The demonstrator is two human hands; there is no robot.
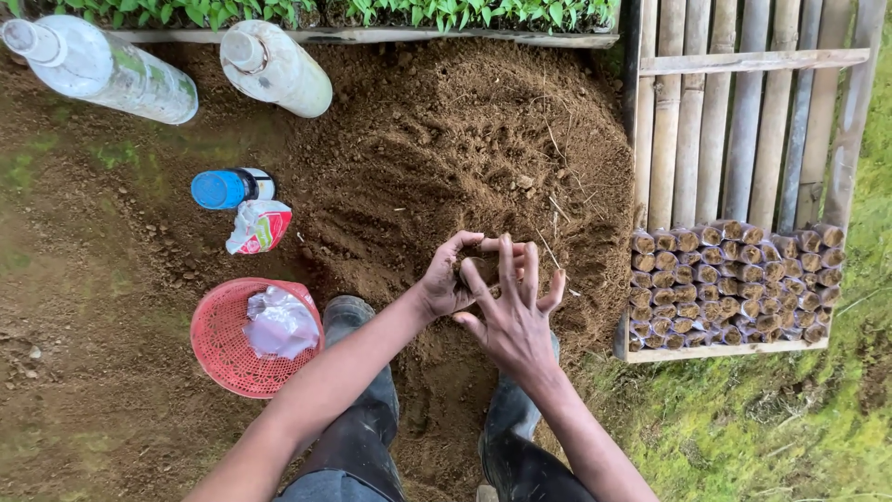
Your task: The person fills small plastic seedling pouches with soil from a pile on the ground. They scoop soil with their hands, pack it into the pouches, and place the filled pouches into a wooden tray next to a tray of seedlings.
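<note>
While we crouch over the big soil heap (465, 149), the bamboo rack (743, 121) sits to our right with rows of filled seedling bags (734, 284) packed at its near end. Left of our boots lies a red basket (243, 339). Now the hands: our left hand (451, 279) cups a small soil-filled bag, fingers curled round it; our right hand (513, 316) spreads its fingers over the top. We judge we're filling; next comes firm, gentle tamping.

Left hand (452, 279) contents hidden by right hand (514, 311), bottle (98, 63) top cut off
</note>
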